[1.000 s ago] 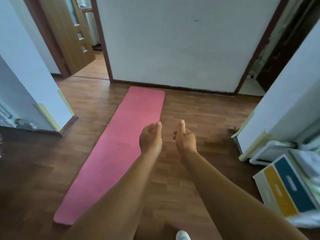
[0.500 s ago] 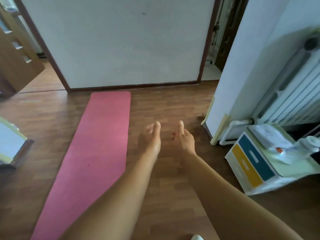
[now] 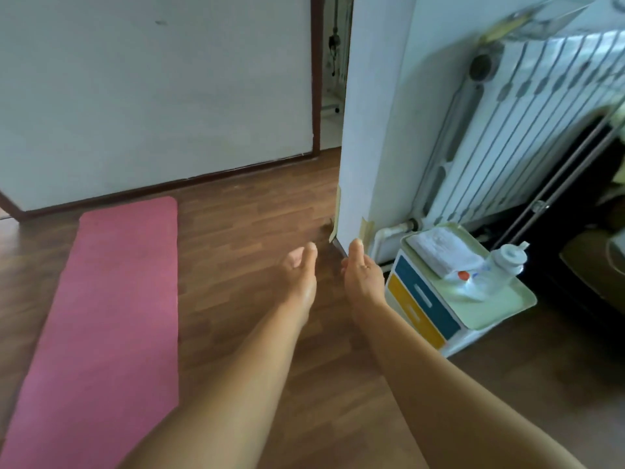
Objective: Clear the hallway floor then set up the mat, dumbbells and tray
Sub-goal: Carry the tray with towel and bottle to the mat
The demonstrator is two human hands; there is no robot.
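Two empty hands, one hallway. At far left the pink mat (image 3: 111,316) lies unrolled and flat on the wood floor (image 3: 236,231), its long axis running away from me towards the white wall and its far end just short of the skirting. To my eye the mat is laid, and no dumbbells are in view.

At centre I hold my left hand (image 3: 299,275) and right hand (image 3: 363,277) out side by side above bare boards. Both have the fingers loosely curled and the thumb uppermost, and neither touches or carries anything.

Just past the right hand stands a wall corner (image 3: 358,130), and beside it a small drawer unit (image 3: 422,299) with a blue and a yellow front. On top sits the pale green tray (image 3: 500,319), a shallow rectangle with a raised rim, set at a slant to my forearms. It carries a folded white towel (image 3: 443,248) at its far end and a clear plastic bottle (image 3: 497,269) that seems to lie on its side. A white radiator (image 3: 527,130) rises behind.

The tray lies to the right of both hands and near the right one, so I judge that hand reaches it first, with the left crossing over to the opposite rim. The bottle could roll if I lift unevenly.
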